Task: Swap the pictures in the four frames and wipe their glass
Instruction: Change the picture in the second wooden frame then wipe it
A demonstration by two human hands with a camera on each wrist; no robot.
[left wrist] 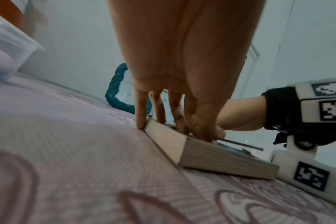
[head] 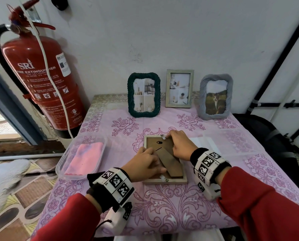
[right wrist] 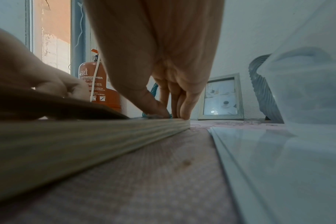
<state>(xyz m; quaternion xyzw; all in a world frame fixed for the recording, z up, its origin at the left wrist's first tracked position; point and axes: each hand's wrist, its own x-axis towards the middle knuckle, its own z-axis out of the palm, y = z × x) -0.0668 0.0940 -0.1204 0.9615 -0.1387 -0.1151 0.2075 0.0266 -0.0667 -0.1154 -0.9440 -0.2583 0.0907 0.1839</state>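
one pink cloth (head: pixel 86 159) fills clear tub (head: pixel 62 168).

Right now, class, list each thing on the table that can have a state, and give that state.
Wooden frame: face down, back on.
Green frame: upright, picture inside.
Pale frame: upright, picture inside.
Grey frame: upright, cat picture inside.
Tub: uncovered, pink cloth folded inside.
Left hand: pressing the wooden frame's back.
Right hand: fingers at the top clip.

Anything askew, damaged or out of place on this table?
Nothing damaged or spilled. Only the pale wooden frame lies face-down, its brown stand up, both hands on it; that fits swapping pictures.
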